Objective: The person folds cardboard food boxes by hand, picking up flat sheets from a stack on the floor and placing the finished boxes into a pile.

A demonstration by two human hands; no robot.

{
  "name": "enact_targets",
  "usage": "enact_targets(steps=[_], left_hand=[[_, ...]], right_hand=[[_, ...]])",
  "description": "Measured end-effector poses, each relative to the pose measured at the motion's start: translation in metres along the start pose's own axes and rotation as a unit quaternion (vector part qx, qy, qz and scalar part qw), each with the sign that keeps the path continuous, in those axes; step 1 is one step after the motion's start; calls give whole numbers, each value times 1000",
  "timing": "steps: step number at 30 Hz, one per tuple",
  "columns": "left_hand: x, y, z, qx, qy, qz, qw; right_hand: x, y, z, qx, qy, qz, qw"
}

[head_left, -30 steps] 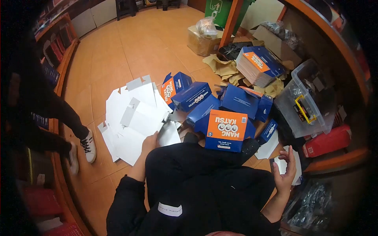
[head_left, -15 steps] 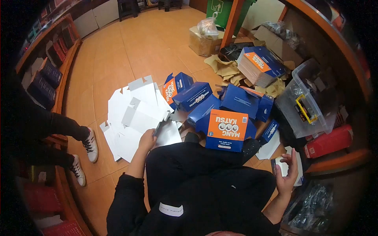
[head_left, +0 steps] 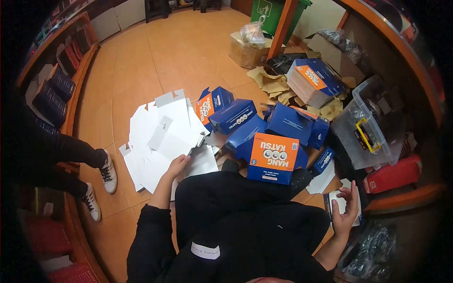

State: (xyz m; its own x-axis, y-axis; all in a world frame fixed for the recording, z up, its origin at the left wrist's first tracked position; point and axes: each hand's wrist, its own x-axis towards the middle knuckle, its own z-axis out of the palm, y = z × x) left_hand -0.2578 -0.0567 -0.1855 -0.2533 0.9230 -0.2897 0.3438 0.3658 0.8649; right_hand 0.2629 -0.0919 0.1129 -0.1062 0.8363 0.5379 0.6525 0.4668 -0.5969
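Note:
My left hand (head_left: pixel 177 168) is at the near right edge of a spread of flat white cardboard box blanks (head_left: pixel 155 141), its fingers closed on the edge of one blank. The fingertips are partly hidden. My right hand (head_left: pixel 345 208) is raised on the right, fingers apart, holding nothing. Beneath it lies a white and blue carton piece (head_left: pixel 332 202). In front of my lap rests an orange and blue Mang Katsu box (head_left: pixel 272 158), its print upside down to me. Several blue folded boxes (head_left: pixel 232 115) are heaped beyond it.
A stack of flat printed boxes (head_left: pixel 315 82) stands on crumpled brown paper (head_left: pixel 264 81). At right are a clear plastic bin (head_left: pixel 365 106) and a red package (head_left: pixel 394 174). Another person's shoe (head_left: pixel 109 173) is at left, near shelves (head_left: pixel 85 68). A green trash bin (head_left: pixel 265 12) stands behind.
The white blank at my left hand has shifted and lies flatter on the spread. My right hand stays raised, nearly unchanged. The view has shifted slightly.

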Motion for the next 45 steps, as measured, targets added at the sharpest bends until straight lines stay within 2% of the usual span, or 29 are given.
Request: enact_targets(steps=[3, 6, 9, 12, 15, 21, 27, 33, 36, 39, 42, 43, 44, 45], left_hand=[[-2, -10, 0, -20, 2, 77, 997], [-6, -9, 0, -82, -26, 77, 993], [-29, 34, -15, -78, -104, -53, 990], [-35, 47, -14, -143, -99, -48, 984], [-29, 49, -13, -217, -140, -42, 965], [-27, 66, -10, -236, -159, -38, 958], [-30, 74, -21, -225, -223, -27, 948], [-24, 63, -21, -236, -223, -44, 945], [-21, 63, -20, -220, -213, -42, 951], [-23, 74, -15, -230, -126, -85, 961], [-11, 61, -15, -275, -50, -71, 958], [-2, 55, -24, -65, -22, 27, 997], [3, 48, -27, 2, 14, 58, 998], [-12, 81, -36, 69, 49, 90, 992]], right_hand=[[4, -1, 5, 4, -6, -12, 1000], [6, -2, 8, 8, -11, -14, 1000], [5, -1, 7, 4, -15, -17, 1000], [4, -3, 3, 2, -12, -13, 1000], [2, -4, -2, 4, -8, -3, 1000], [0, -6, -4, 22, -4, -7, 1000], [-1, -7, -4, 27, -5, -9, 1000], [-3, -6, -5, 33, -4, -5, 999], [-3, -6, -5, 34, -6, -5, 999], [-2, -7, -4, 33, -3, -11, 999], [-2, -7, -4, 35, -2, -10, 999], [-2, -6, -4, 37, -2, -7, 999], [-3, -6, -5, 38, -1, -4, 999], [-3, -6, -5, 37, -1, 1, 999]])
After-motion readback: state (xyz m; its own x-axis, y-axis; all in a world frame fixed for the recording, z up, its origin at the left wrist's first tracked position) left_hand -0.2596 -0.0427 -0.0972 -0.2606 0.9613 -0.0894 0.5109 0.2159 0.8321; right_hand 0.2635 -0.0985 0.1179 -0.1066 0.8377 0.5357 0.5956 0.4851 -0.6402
